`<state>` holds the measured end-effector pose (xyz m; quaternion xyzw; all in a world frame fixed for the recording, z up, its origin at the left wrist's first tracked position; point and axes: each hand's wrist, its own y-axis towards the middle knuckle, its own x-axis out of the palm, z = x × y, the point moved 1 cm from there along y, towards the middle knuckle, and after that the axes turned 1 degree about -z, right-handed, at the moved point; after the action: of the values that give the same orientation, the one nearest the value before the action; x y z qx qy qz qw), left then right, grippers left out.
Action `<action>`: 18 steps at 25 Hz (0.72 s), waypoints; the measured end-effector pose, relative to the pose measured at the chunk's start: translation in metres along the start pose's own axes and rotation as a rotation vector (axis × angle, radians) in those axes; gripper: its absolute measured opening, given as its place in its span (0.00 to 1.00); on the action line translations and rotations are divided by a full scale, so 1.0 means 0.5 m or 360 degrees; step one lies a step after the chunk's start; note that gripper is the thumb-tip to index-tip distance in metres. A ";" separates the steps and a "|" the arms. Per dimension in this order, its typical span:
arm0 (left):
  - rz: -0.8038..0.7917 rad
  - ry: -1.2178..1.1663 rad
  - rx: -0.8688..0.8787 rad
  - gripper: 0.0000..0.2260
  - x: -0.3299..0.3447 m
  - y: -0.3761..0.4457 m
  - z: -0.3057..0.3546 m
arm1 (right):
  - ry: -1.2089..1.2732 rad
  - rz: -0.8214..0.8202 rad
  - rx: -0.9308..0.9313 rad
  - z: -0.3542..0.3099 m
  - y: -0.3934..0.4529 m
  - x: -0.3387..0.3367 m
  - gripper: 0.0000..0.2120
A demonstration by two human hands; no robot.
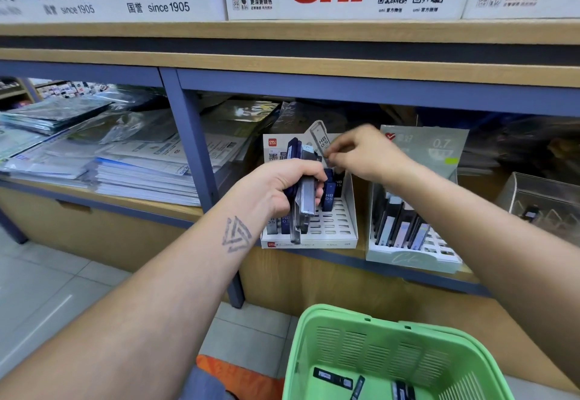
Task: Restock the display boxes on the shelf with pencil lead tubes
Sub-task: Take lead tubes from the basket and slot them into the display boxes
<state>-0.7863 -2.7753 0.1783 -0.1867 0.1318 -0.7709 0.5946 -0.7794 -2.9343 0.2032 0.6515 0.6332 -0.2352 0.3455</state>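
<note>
Lead tubes, HB 0.5: being loaded into white display box on lower shelf.

Left hand (287, 187) clenched round a bundle of tubes (306, 200), count unclear, kept close above the white box (340, 230) as ready supply. Right hand (361, 153) pinches one tube (320, 140) by its lower end, upright over the box's back rows, likely to feed a slot. White box: about five tubes standing, most front slots bare. Green box (408, 260), just beside on the right, marked 0.7: roughly seven tubes, leaning. Green basket (370, 349) below the shelf: three loose tubes visible, apparently remaining stock.
</note>
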 end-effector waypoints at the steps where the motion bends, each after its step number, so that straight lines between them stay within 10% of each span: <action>1: -0.0019 0.0015 -0.0004 0.07 0.006 -0.003 -0.004 | 0.0407 -0.0043 0.0059 0.000 -0.032 -0.003 0.09; 4: -0.0024 0.0020 -0.0025 0.05 0.033 -0.007 -0.020 | 0.1091 -0.0303 0.0169 0.015 -0.120 -0.005 0.17; 9: 0.0029 -0.0057 0.0047 0.09 0.062 0.000 -0.044 | 0.0785 -0.0208 0.0167 0.032 -0.140 0.020 0.29; 18: -0.0167 -0.0210 0.0041 0.10 0.067 -0.004 -0.049 | 0.1353 -0.0306 0.0377 0.055 -0.132 0.002 0.17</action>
<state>-0.8064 -2.8078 0.1617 -0.2361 0.0725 -0.7886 0.5631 -0.8410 -2.9571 0.1744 0.6634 0.7453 -0.0486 -0.0458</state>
